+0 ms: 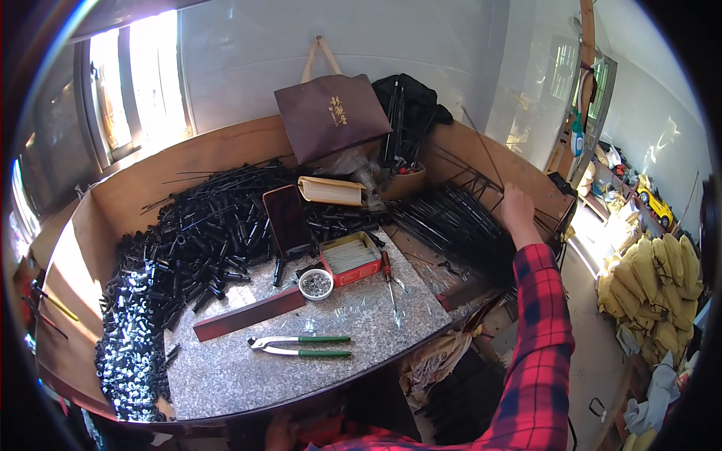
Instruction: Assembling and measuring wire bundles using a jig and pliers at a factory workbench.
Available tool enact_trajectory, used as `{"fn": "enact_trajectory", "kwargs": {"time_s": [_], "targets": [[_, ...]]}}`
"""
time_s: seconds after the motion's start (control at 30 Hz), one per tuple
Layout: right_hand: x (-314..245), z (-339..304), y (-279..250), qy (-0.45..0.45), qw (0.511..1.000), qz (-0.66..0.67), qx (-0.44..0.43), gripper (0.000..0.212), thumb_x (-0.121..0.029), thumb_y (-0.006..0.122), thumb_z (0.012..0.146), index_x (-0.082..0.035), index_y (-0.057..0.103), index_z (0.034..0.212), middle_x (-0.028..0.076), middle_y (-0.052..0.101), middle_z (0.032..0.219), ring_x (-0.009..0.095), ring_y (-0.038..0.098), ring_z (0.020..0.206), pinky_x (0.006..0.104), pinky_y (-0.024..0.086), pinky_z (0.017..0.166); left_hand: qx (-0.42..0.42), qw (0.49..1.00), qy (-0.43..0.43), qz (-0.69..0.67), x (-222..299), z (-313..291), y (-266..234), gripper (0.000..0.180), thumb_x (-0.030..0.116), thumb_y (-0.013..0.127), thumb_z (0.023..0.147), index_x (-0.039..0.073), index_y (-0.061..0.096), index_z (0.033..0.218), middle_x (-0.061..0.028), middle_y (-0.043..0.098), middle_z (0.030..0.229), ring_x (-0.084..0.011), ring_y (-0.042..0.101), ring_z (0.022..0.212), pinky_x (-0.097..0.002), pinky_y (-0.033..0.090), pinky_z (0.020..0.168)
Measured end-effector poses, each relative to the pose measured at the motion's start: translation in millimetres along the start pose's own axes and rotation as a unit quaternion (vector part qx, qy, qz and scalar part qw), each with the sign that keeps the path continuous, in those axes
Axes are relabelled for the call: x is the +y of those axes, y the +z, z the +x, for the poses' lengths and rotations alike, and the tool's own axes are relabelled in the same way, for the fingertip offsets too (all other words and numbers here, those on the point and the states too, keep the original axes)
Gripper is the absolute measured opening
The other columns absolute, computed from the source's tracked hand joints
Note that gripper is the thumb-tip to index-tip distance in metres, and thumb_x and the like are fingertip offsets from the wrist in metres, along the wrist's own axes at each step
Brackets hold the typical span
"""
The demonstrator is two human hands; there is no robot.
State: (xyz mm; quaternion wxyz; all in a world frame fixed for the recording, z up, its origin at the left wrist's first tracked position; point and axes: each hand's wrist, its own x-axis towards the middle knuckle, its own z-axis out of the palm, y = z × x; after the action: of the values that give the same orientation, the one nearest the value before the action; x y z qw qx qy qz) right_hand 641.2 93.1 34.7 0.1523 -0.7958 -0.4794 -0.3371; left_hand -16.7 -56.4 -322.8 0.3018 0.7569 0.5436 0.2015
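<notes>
A thin rod [483, 148] is pinched in the right hand [517, 212], fingers closed, long axis directed up-left; the grip of the left hand [280, 434] cannot be told.

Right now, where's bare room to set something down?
Speckled slab: between the green-handled pliers and its front edge, and left of them, below the dark red bar. Crowded: black tubes left, red tin behind, black rods right.

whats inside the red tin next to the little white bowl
The red tin holds a layer of thin pale sticks, lying roughly side by side. They cover the bottom of the tin, so anything beneath the top layer can't be seen.
</notes>
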Motion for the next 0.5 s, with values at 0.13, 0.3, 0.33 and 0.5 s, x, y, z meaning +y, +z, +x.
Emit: {"fn": "enact_trajectory", "kwargs": {"time_s": [0.13, 0.3, 0.33, 0.5], "targets": [[-18.9, 11.7, -32.3, -0.035, 0.998, -0.009, -0.046, 0.020, -0.022, 0.059, 0.086, -0.002, 0.059, 0.087, 0.022, 0.065, 0.081, 0.039, 0.064, 0.081, 0.0480, 0.051, 0.070, 0.018, 0.995, 0.077, 0.054, 7.9, 1.6, -1.2, 0.030, 0.013, 0.069, 0.079, 0.003, 0.061, 0.105, -0.0183, 0.064, 0.101, -0.0371, 0.062, 0.095, -0.0413, 0.051, 0.080], [-87.9, 8.5, -78.7, -0.114, 0.986, 0.119, 0.020, 0.015, -0.015, 0.060, 0.083, -0.004, 0.053, 0.091, 0.020, 0.063, 0.076, 0.041, 0.062, 0.076, 0.0496, 0.049, 0.067, -0.052, 0.984, 0.167, -0.044, 117.3, 12.9, -63.6, 0.025, 0.016, 0.072, 0.078, 0.003, 0.064, 0.098, -0.0144, 0.067, 0.089, -0.0344, 0.066, 0.080, -0.0397, 0.054, 0.072], [-99.7, 4.3, -91.7, -0.120, 0.985, 0.121, 0.022, 0.015, -0.015, 0.060, 0.083, -0.004, 0.053, 0.091, 0.020, 0.063, 0.076, 0.041, 0.062, 0.076, 0.0496, 0.049, 0.067, -0.005, 0.962, 0.267, -0.061, 145.8, 20.3, -84.4, 0.025, 0.016, 0.073, 0.077, 0.003, 0.064, 0.096, -0.0132, 0.067, 0.086, -0.0333, 0.066, 0.076, -0.0387, 0.055, 0.069], [-188.4, -37.3, -153.2, -0.257, 0.918, 0.296, 0.066, 0.015, -0.009, 0.064, 0.082, -0.002, 0.051, 0.085, 0.022, 0.060, 0.078, 0.044, 0.058, 0.076, 0.0502, 0.043, 0.062, 0.192, 0.923, 0.334, -0.018, 215.2, 66.4, -177.4, 0.080, 0.030, 0.086, 0.062, 0.001, 0.049, 0.126, -0.0219, 0.051, 0.128, -0.0387, 0.050, 0.120, -0.0465, 0.042, 0.099]]}}
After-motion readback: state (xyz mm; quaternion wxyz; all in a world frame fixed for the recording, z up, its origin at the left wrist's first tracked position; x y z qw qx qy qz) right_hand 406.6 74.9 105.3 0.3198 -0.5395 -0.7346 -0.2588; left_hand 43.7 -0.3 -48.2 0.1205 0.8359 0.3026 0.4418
